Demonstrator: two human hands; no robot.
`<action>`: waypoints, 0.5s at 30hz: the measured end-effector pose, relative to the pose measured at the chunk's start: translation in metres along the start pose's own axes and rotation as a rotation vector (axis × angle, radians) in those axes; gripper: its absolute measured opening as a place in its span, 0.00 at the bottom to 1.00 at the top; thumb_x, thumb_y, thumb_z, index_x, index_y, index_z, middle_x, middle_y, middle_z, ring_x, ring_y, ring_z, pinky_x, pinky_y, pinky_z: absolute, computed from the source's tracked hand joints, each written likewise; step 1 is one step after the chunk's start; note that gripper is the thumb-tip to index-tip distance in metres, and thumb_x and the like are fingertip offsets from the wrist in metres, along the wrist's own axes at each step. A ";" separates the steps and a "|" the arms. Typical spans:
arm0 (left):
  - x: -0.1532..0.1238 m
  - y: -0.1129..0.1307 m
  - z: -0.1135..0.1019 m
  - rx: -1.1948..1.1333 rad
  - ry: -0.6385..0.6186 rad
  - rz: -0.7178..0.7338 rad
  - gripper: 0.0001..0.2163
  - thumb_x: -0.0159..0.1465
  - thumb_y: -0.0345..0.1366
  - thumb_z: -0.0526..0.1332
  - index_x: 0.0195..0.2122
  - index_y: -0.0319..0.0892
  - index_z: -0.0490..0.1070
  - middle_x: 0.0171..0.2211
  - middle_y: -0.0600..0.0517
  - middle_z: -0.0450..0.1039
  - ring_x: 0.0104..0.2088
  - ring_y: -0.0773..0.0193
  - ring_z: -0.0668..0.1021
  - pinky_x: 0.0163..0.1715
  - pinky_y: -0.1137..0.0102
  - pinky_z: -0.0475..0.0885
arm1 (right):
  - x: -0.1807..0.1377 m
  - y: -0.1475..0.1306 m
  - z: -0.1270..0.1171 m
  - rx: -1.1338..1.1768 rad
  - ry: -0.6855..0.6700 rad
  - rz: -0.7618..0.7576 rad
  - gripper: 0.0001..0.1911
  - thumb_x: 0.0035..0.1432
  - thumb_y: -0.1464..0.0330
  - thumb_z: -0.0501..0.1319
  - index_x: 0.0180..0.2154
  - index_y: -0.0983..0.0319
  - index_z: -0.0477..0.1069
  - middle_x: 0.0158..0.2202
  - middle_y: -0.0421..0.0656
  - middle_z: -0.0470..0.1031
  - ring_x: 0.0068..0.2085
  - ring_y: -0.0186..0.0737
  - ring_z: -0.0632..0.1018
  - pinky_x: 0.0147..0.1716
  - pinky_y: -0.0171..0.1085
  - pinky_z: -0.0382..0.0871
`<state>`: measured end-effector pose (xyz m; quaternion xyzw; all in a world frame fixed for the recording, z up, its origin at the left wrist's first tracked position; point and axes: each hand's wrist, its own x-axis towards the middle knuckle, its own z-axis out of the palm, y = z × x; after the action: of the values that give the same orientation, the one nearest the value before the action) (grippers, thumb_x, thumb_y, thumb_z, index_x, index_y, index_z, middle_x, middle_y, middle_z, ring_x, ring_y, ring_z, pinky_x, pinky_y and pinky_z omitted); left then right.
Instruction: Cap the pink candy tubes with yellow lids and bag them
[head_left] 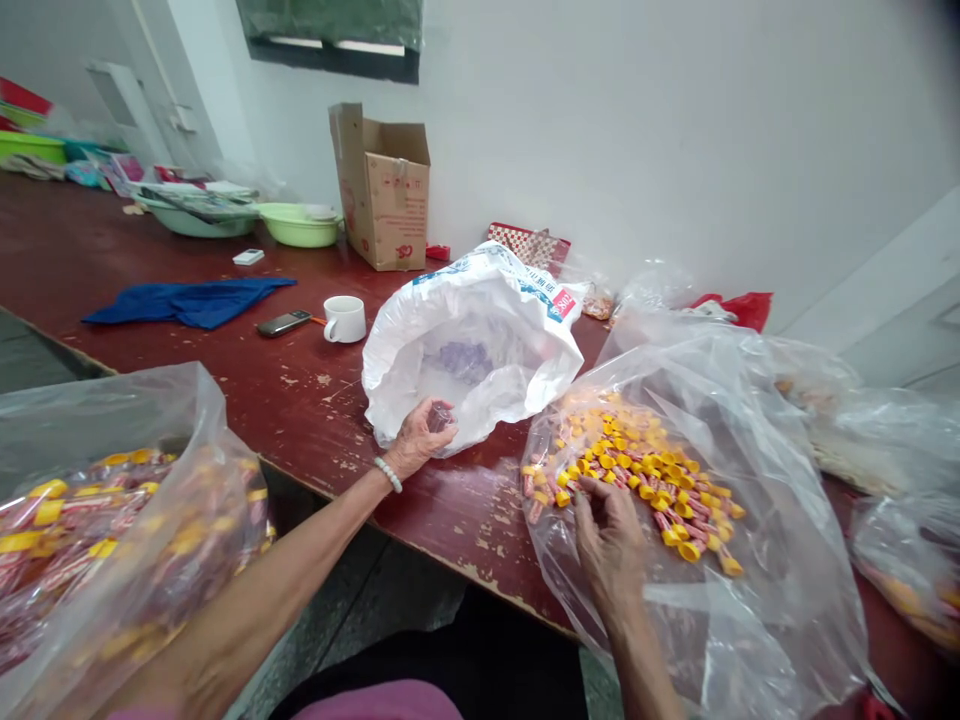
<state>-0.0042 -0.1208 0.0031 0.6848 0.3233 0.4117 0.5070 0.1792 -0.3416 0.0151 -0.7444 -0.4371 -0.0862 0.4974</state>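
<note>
Left hand (421, 438), seven o'clock, curls round clear plastic (441, 416); right hand (611, 540), five, half-curled, hold unclear from here: I'd pinch lightly.

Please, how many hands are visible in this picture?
2. The left hand holds a small clear piece at the near edge of the white bag; the right hand is at the yellow-capped pieces. No other hands show.

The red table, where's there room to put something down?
The table is bare between the mug and the front edge, and between the blue cloth and box. The right side is crowded with clear bags and yellow pieces.
</note>
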 end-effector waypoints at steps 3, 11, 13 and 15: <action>-0.003 -0.009 0.002 -0.150 0.063 -0.067 0.20 0.49 0.36 0.64 0.43 0.40 0.62 0.32 0.54 0.69 0.33 0.68 0.73 0.37 0.71 0.69 | -0.008 0.016 0.002 -0.154 -0.032 -0.031 0.14 0.59 0.61 0.53 0.38 0.63 0.70 0.36 0.47 0.72 0.37 0.42 0.72 0.39 0.42 0.67; -0.026 0.023 -0.008 -0.547 0.063 -0.235 0.16 0.51 0.37 0.64 0.38 0.41 0.62 0.31 0.56 0.69 0.33 0.66 0.77 0.41 0.66 0.71 | -0.017 0.029 -0.004 -0.350 0.000 -0.094 0.18 0.58 0.60 0.53 0.43 0.66 0.71 0.42 0.54 0.68 0.45 0.50 0.69 0.45 0.51 0.65; -0.039 0.038 -0.002 -0.707 -0.003 -0.243 0.15 0.52 0.34 0.64 0.39 0.42 0.63 0.32 0.56 0.70 0.36 0.65 0.77 0.44 0.64 0.69 | -0.018 -0.005 0.000 -0.206 -0.012 -0.089 0.19 0.59 0.61 0.54 0.49 0.65 0.67 0.46 0.53 0.67 0.47 0.48 0.69 0.46 0.50 0.66; -0.054 0.052 0.008 -0.836 -0.075 -0.227 0.14 0.52 0.30 0.65 0.39 0.42 0.64 0.34 0.55 0.71 0.40 0.64 0.77 0.49 0.64 0.67 | -0.023 -0.041 0.009 -0.015 -0.132 -0.041 0.20 0.60 0.63 0.54 0.53 0.61 0.62 0.48 0.51 0.68 0.46 0.45 0.71 0.45 0.47 0.68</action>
<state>-0.0203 -0.1843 0.0388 0.3951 0.1834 0.4237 0.7942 0.1321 -0.3419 0.0251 -0.7431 -0.4834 -0.0501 0.4600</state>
